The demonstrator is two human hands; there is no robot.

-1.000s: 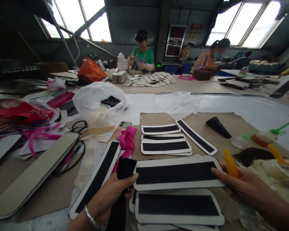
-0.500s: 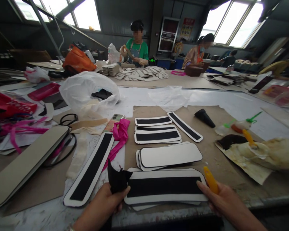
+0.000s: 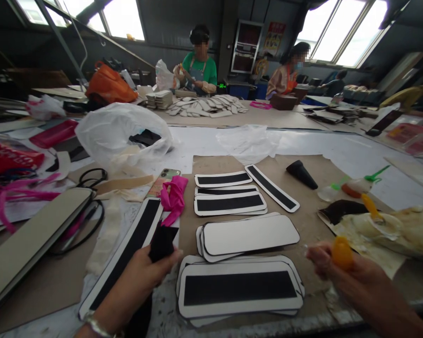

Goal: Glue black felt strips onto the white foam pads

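Note:
My left hand [image 3: 151,267] is closed around a bunch of black fabric strips [image 3: 162,241], held just left of the front stack. My right hand [image 3: 352,277] grips a yellow tool [image 3: 341,253] whose working end I cannot make out; it hovers right of that stack. Directly in front lies a stack of white rounded panels, its top panel [image 3: 240,307] bearing a black strip. Behind it sits a pile of plain white panels [image 3: 250,233]. Farther back lie smaller white panels with black strips [image 3: 229,203], and another [image 3: 272,188] slants beside them.
A glue-stained tub [image 3: 377,225] with a yellow handle stands at right, near squeeze bottles [image 3: 356,189] and a black cone [image 3: 301,173]. At left are long panels [image 3: 38,244], black cable, pink ribbon [image 3: 173,195], a phone and a plastic bag [image 3: 109,126]. Co-workers sit across the table.
My right hand has let go of the top panel and moved right with the yellow tool. My left hand has drawn left, off the panel, still holding the black strips.

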